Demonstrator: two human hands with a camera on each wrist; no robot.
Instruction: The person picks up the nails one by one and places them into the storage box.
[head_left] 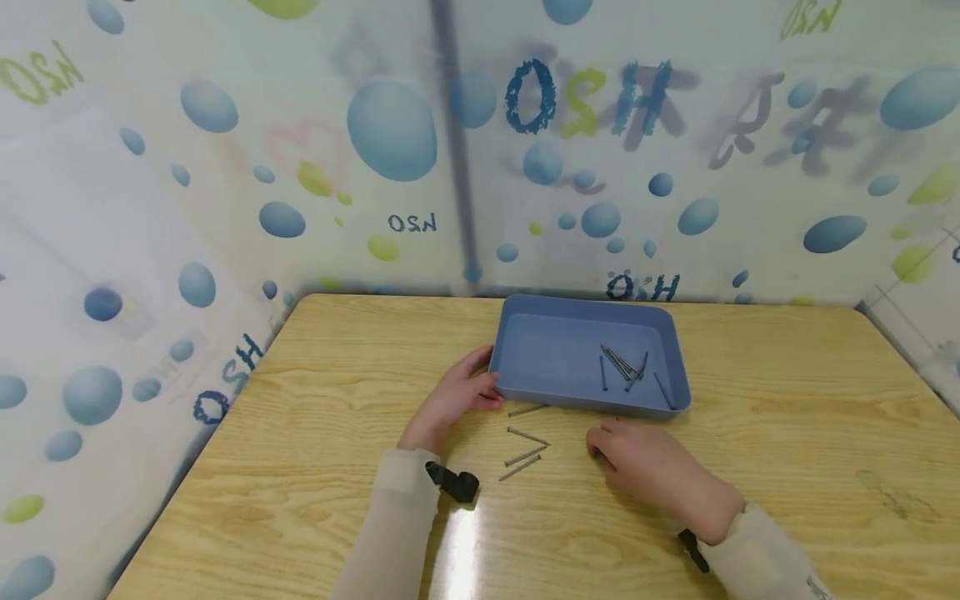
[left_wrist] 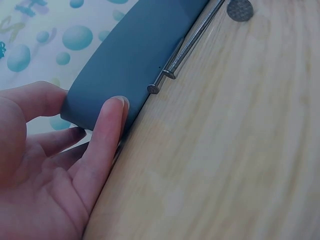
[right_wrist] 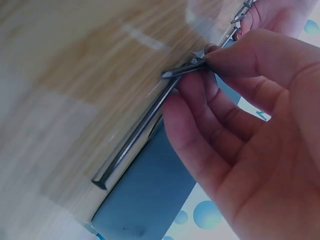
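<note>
A blue tray point(head_left: 581, 402) rests on the wooden table, with several steel nails point(head_left: 618, 364) in its right half. My left hand point(head_left: 453, 396) grips the tray's near left corner; in the left wrist view the thumb point(left_wrist: 107, 120) lies against the wall. In front of the tray, my right hand point(head_left: 660, 471) pinches a nail point(right_wrist: 181, 71) between thumb and fingertips, part of it hidden by them. Just under those fingers, another long nail point(right_wrist: 135, 137) lies along the tray's wall. Between the hands, several loose nails point(head_left: 522, 457) are spread on the table.
The wooden table point(head_left: 352, 358) runs back to a patterned wall covering point(head_left: 390, 133) with blue and green spots. That covering also closes off the left side. Nail heads point(left_wrist: 169, 74) lie close to the tray's front wall in the left wrist view.
</note>
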